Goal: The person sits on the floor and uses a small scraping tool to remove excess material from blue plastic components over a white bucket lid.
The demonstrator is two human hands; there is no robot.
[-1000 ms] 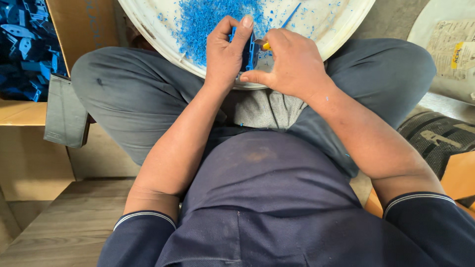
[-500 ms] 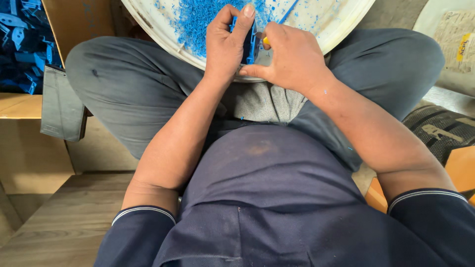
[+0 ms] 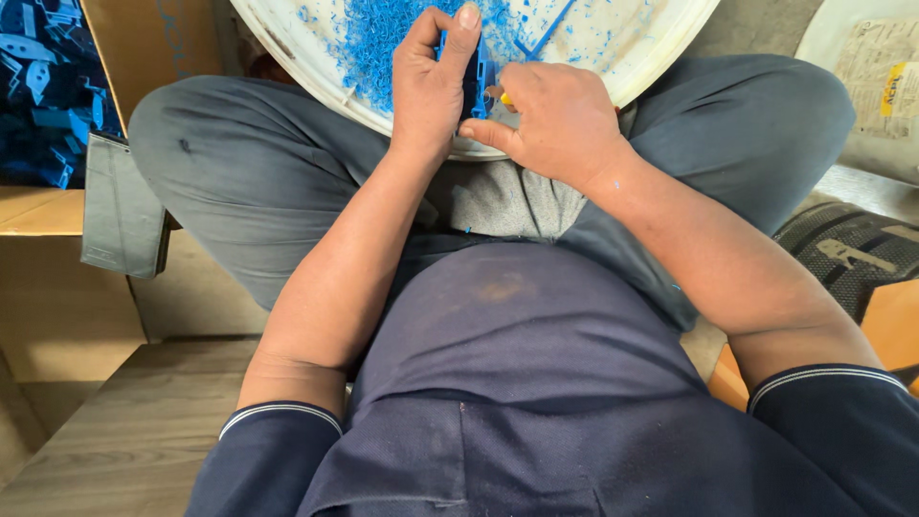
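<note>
My left hand (image 3: 433, 84) grips a small blue plastic part (image 3: 478, 78) upright over a white round tray (image 3: 651, 57) that rests on my lap. My right hand (image 3: 555, 120) presses against the part's right side, closed around a small tool whose yellow tip (image 3: 503, 99) barely shows by the thumb. Blue plastic shavings (image 3: 378, 43) lie heaped in the tray just left of my hands. A thin blue strip (image 3: 548, 33) lies in the tray beyond my right hand.
A cardboard box (image 3: 124, 48) at the upper left holds several blue plastic parts (image 3: 43, 91). Wooden boards (image 3: 115, 421) lie at the lower left. A black bag (image 3: 852, 254) and a white sack (image 3: 866, 67) sit at the right.
The view has shifted slightly, so the tray and hands sit higher in the picture. Both hands stay on the blue part, and my left thumb has risen along its top.
</note>
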